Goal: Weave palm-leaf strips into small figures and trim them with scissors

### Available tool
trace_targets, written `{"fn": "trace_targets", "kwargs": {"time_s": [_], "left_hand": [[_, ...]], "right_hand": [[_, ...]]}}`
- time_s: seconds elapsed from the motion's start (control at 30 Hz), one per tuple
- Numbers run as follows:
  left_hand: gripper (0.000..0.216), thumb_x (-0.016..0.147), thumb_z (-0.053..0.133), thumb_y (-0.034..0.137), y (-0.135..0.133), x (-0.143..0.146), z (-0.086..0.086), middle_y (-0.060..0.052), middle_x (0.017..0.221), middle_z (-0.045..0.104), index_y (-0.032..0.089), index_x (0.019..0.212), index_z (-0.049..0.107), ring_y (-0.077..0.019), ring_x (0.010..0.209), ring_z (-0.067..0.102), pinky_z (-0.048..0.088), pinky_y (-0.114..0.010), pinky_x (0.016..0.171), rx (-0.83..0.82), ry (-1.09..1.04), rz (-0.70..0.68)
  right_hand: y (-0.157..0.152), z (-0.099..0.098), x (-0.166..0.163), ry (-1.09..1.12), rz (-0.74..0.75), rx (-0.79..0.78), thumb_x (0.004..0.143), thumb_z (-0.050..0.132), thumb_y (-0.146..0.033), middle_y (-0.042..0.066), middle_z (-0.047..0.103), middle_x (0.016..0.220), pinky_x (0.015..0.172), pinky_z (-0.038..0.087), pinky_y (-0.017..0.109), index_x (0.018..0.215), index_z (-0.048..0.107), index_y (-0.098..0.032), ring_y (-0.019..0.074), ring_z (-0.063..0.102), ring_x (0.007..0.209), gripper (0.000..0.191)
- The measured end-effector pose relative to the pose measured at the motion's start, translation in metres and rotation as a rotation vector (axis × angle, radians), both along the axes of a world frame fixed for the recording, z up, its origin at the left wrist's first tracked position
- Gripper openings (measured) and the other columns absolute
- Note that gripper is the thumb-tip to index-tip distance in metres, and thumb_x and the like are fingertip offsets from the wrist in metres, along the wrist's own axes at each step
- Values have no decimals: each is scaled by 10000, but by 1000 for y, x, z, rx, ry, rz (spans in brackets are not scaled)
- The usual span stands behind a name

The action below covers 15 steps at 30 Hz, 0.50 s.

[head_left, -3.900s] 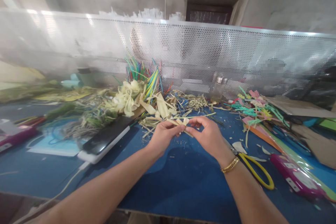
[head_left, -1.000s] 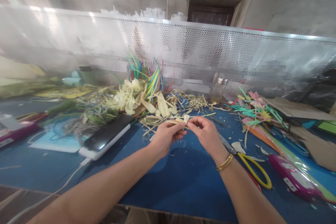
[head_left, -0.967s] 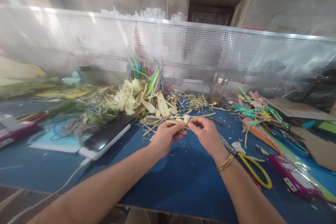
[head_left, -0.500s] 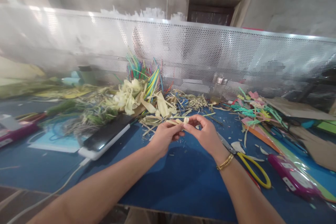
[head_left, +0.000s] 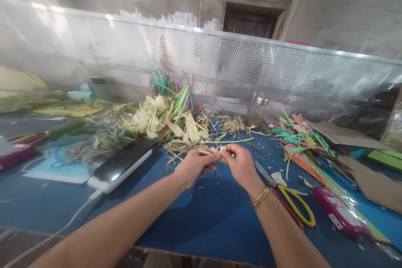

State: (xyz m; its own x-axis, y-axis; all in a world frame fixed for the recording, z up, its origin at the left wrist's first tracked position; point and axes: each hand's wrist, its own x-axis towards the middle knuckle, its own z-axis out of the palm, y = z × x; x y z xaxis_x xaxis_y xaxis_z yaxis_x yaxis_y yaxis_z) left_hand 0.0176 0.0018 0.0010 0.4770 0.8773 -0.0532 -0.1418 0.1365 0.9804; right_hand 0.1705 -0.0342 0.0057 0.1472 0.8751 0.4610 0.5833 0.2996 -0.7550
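Observation:
Both my hands meet above the blue table, fingers pinched on a pale strip that looks like dried corn husk. My left hand grips its left part, with a short end poking out past the fingertips. At the other end, my right hand pinches the strip, and a small whitish folded bit shows at its fingertips. How the strip is folded between the fingers is hidden. Just beyond the hands lies a heap of cream husk pieces. Scissors with yellow and red handles rest beside my right wrist.
A phone on a white cabled base lies left of my hands. Colored stems, a glass bottle and a perforated metal screen stand behind. At right are a purple device, paper flowers and cardboard.
The view has shifted slightly up and right. My hands stay together on the husk strip, with the right fingers now closer in, and more of the scissors shows.

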Motion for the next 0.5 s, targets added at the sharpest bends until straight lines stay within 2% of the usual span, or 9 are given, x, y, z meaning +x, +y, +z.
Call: {"fn": "trace_targets", "kwargs": {"time_s": [0.17,0.37,0.5], "left_hand": [[309,651,750,421,0,1,-1,40,495,491,148,661,605,-58,427,440,196,-185,382,56,1,36],[318,649,739,448,-3,3,-1,27,517,530,152,724,648,-70,444,465,197,-198,396,33,-25,28],[316,634,747,442,-2,3,0,42,476,484,152,645,622,-65,417,425,213,-202,407,45,-35,60]], "right_hand": [[-1,-1,-5,48,-27,4,802,568,-349,27,680,700,618,440,264,736,656,-174,163,582,643,207],[0,-2,-9,94,-56,26,802,566,-366,23,673,686,631,439,266,708,638,-177,168,585,650,223],[1,-4,-9,126,-51,39,803,567,-374,23,673,686,635,442,265,705,635,-178,166,586,651,229]]}}
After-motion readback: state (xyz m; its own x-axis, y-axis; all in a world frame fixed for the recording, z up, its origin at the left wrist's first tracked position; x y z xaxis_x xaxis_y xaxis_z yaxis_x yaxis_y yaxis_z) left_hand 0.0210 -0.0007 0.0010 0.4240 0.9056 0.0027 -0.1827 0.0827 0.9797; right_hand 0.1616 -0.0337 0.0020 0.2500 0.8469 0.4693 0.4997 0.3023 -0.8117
